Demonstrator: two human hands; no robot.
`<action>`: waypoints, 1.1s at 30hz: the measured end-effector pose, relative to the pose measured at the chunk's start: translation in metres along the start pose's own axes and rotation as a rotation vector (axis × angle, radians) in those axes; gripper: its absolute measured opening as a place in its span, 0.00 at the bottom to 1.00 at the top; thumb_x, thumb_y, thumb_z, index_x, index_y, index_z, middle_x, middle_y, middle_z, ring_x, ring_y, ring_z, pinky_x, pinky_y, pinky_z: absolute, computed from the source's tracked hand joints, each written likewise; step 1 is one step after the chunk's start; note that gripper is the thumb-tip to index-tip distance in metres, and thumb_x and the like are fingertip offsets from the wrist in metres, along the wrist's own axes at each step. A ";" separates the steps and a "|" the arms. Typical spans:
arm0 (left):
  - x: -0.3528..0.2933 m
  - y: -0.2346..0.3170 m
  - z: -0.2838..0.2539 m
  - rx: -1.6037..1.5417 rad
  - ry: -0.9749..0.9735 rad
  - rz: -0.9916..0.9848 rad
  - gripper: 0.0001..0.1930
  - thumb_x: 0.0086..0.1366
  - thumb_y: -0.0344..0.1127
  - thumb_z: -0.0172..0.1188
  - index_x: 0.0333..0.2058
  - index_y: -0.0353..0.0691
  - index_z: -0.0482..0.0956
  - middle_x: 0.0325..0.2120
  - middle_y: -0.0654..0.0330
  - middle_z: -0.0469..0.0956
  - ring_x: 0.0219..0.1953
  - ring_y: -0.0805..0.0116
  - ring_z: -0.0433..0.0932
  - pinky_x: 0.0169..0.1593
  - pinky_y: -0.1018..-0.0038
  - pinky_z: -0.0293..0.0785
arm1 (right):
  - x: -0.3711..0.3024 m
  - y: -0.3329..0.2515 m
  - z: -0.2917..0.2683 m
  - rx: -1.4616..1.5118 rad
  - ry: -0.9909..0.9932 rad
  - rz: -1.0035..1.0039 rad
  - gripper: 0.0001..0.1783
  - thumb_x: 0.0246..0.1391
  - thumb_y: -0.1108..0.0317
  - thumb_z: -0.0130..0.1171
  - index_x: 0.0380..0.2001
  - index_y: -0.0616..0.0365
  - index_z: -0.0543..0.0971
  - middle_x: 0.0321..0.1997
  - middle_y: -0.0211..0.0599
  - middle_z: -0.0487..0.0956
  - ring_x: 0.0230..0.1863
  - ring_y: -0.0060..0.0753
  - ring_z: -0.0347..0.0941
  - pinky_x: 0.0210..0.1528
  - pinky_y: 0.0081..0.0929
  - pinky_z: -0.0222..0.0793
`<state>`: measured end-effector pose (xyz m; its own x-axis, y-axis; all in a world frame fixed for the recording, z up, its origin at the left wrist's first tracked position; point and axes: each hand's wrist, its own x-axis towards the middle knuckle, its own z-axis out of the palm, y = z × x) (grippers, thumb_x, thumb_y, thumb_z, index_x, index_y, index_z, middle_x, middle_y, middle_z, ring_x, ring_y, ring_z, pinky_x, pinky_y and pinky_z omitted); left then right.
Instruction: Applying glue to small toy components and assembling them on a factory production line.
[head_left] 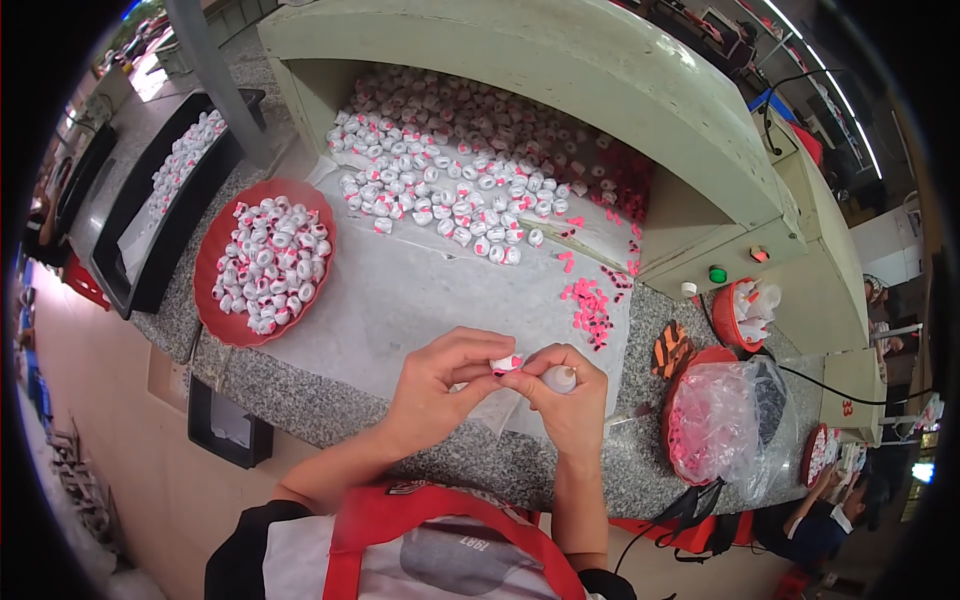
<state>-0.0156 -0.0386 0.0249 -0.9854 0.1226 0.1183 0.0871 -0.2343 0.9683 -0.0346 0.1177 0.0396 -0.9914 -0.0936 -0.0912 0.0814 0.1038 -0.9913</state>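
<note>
Over the near part of the paper-covered bench, my left hand (438, 382) pinches a small white piece with pink on it (508, 364) between thumb and fingertips. My right hand (572, 408) meets it from the other side, its thumb and index finger at the piece. A small whitish bottle (560, 378) is tucked in the curled fingers of that right hand. Ahead lies a spread of similar white pieces (470, 190), reaching under a pale green hood (520, 50). Loose pink bits (592, 310) lie beyond my right hand on white paper (430, 290).
A red scalloped bowl (206, 270) heaped with white-and-pink pieces stands left. Beyond it is a long black tray (120, 265). At right are a red basket (722, 318), a plastic bag (720, 415) over a red bowl, and hood buttons (718, 273). Another person (830, 515) sits far right.
</note>
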 end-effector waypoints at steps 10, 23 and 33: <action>0.005 -0.002 0.020 -0.227 0.007 -0.148 0.13 0.55 0.18 0.52 0.41 0.30 0.71 0.42 0.50 0.71 0.44 0.66 0.72 0.46 0.75 0.69 | -0.012 0.002 -0.012 0.164 0.037 -0.024 0.10 0.37 0.80 0.63 0.27 0.62 0.75 0.22 0.28 0.73 0.20 0.12 0.64 0.20 0.10 0.58; 0.024 -0.057 0.014 -0.429 0.180 -0.460 0.13 0.58 0.28 0.53 0.42 0.32 0.71 0.32 0.57 0.76 0.35 0.74 0.74 0.40 0.80 0.71 | 0.015 0.055 -0.012 -0.109 0.102 0.019 0.10 0.36 0.80 0.62 0.28 0.61 0.77 0.28 0.32 0.75 0.27 0.15 0.68 0.28 0.14 0.64; -0.002 -0.004 0.014 -0.175 -0.079 -0.136 0.15 0.53 0.21 0.56 0.41 0.30 0.66 0.31 0.55 0.75 0.35 0.68 0.76 0.33 0.80 0.73 | -0.005 0.022 -0.019 0.248 -0.107 -0.269 0.12 0.35 0.82 0.63 0.29 0.63 0.75 0.32 0.40 0.74 0.25 0.23 0.70 0.20 0.13 0.64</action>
<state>-0.0120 -0.0242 0.0235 -0.9712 0.2381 0.0133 -0.0788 -0.3729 0.9245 -0.0296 0.1394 0.0198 -0.9655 -0.1896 0.1787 -0.1448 -0.1799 -0.9730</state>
